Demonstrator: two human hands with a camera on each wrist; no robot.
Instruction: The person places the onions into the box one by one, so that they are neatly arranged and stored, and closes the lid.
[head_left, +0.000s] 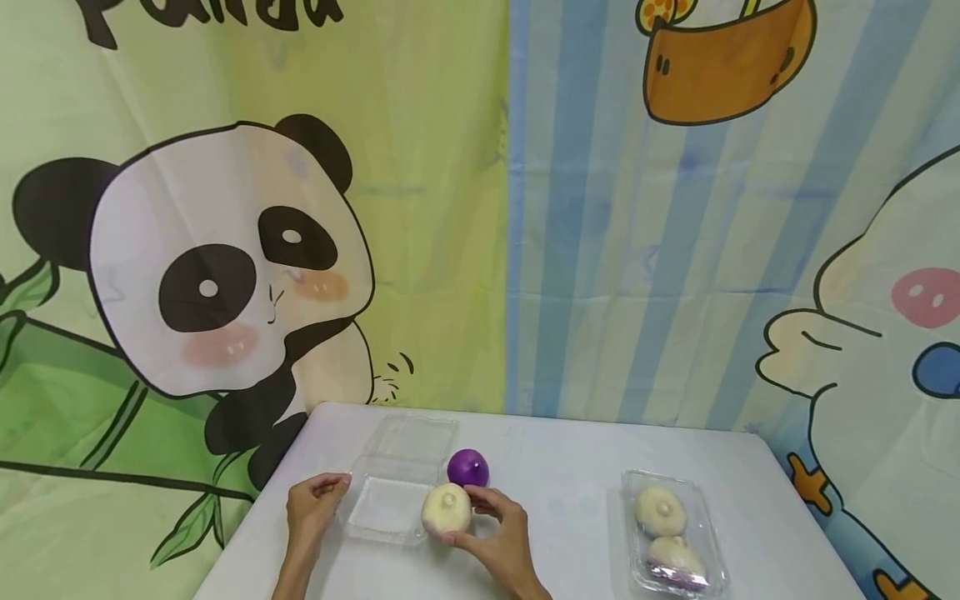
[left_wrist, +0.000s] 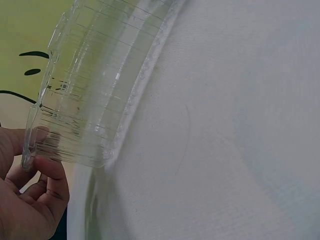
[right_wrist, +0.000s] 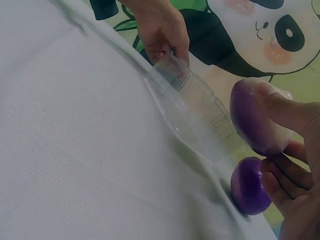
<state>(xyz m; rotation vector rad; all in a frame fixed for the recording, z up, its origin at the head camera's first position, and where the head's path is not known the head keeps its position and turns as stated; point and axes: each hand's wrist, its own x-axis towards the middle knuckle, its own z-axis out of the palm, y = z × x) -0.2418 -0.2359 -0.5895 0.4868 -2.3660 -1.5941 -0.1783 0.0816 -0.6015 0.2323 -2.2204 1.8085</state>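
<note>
My left hand (head_left: 311, 507) pinches the left rim of a clear plastic clamshell box (left_wrist: 95, 90), whose lid (head_left: 414, 435) lies folded back. In the right wrist view the box's transparent wall (right_wrist: 192, 107) stands between both hands. My right hand (head_left: 498, 537) grips a round piece (head_left: 447, 510) by its sides, thumb and fingers opposed. It is cream with a small knob on one side and purple on the other (right_wrist: 248, 112). The piece hangs beside the box's right edge. Just behind it on the table sits a glossy purple round piece (head_left: 468, 468), close under my right fingers.
At the right of the white table (head_left: 558, 508) is another clear box (head_left: 716, 558) with two cream-and-purple round pieces (head_left: 660, 510) inside. A printed curtain with a panda (head_left: 225, 192) hangs along the table's far edge.
</note>
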